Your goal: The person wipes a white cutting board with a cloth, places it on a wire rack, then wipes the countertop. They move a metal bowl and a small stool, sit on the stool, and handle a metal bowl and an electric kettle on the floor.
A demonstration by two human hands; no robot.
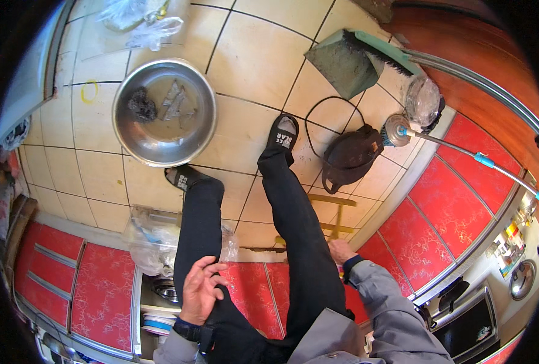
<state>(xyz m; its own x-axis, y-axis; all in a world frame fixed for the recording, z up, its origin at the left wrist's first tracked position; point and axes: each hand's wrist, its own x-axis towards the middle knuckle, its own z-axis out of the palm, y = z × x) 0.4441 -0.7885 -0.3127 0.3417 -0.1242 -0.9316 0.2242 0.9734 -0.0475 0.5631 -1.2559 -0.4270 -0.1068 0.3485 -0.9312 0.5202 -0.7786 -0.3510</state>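
Note:
My left hand (201,289) is raised over my left thigh with its fingers apart and slightly curled, holding nothing. At my right side, my right hand (341,251) is low beside my right leg, next to a yellowish wooden frame (339,218), perhaps a small stool; its fingers are partly hidden, and whether it grips the frame is unclear. Before my feet stands a wide metal basin (208,132) on the tiled floor. A dark scrunched clump (142,104) and some greyish scraps (173,102) lie in the basin.
A black bag (353,154) with a strap lies right of my foot. Beyond it are a dustpan (338,63), a broom (383,52) and a mop (396,129). Plastic bags (153,245) lie by my left leg. Red cabinets (101,291) stand behind and at the right.

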